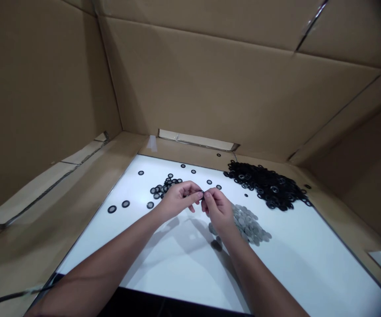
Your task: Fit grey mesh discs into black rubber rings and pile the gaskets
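Note:
My left hand (179,200) and my right hand (217,208) meet above a white lit panel (177,264), their fingertips pinching a small black ring (202,194) between them. The fingers hide most of the ring. Just right of my right hand lies a pile of grey metal discs (247,223). Beyond it is a large heap of black rubber rings (264,185). Left of my left hand is a small cluster of black rings with grey centres (164,188), and a few single rings (112,209) are scattered nearby.
Brown cardboard walls (190,83) surround the panel on the back and sides, with a cardboard ledge (190,147) along its far edge. A black cable (8,298) runs in at the lower left. A dark strip (164,304) lies along the near edge.

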The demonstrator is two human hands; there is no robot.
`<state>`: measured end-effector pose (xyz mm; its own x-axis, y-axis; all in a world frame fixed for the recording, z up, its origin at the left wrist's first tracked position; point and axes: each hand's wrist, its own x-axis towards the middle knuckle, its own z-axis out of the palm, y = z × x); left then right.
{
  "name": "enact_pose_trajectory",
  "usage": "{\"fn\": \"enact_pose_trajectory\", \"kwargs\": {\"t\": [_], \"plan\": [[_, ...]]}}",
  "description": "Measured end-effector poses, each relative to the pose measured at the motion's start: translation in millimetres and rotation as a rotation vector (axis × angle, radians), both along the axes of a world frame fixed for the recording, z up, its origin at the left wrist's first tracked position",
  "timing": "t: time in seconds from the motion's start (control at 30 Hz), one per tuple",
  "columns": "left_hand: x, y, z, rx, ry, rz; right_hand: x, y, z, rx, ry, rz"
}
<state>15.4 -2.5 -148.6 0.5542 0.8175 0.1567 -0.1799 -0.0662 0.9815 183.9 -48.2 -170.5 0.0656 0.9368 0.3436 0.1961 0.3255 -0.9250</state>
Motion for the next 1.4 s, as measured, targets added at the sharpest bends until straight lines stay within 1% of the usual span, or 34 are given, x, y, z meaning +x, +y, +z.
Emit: {"fn": "enact_pose_trajectory", "kwargs": {"t": [0.17,0.4,0.57,0.73,0.9,1.17,1.33,1.4], "plan": [[-2.4,1.1,1.1,-0.095,-0.037,-0.06,-0.7,-4.2,2.9,0.065,-0.104,-0.042],[-1.4,0.4,-0.4,-0.144,-0.068,-0.116,-1.5,-6.6,11.4,0.168,-0.208,-0.059],[-0.1,-1.3,-1.0,-0.163,-0.092,-0.121,-1.8,-7.8,11.4,0.235,-0.249,-0.077],[-0.5,-0.2,-0.7,-0.202,-0.065,-0.145,-1.7,-8.7,9.2,0.332,-0.315,-0.13],[-1.7,0.2,0.2,-0.217,-0.052,-0.151,-0.8,-9.9,10.0,0.392,-0.394,-0.156],[-1.5,-1.8,4.0,-0.235,-0.03,-0.137,2.5,-10.0,10.6,0.433,-0.471,-0.174],[-2.1,-2.1,7.7,-0.235,-0.022,-0.141,3.7,-10.6,8.6,0.393,-0.467,-0.174],[-3.4,-0.7,8.8,-0.228,-0.015,-0.134,5.4,-9.2,9.9,0.36,-0.458,-0.148]]}}
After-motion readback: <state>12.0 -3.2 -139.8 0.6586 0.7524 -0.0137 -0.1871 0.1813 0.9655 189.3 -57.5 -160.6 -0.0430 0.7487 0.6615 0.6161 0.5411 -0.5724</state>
